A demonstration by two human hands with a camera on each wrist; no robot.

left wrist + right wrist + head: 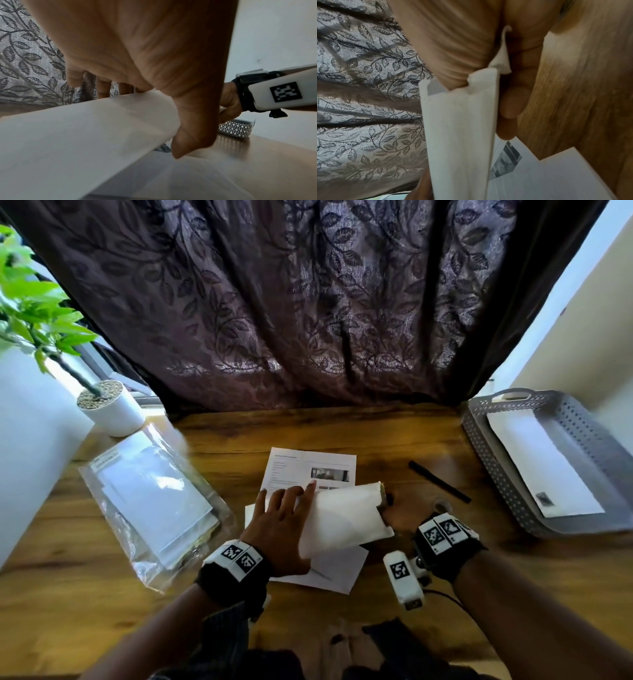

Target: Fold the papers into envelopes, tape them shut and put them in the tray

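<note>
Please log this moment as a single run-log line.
left hand: flat on folded paper | right hand: grips paper's end | tray: one envelope inside | pen: idle on table

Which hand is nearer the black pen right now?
Right. The right hand grips the end of the folded paper just short of the pen. The left hand rests on the paper's other end, farther from it.

Printed sheet: lines of text and a photo are showing — too blurred to read.
Wrist bands: black-and-white square code markers — no letters.
Sheet in tray: small dark mark, unreadable.
</note>
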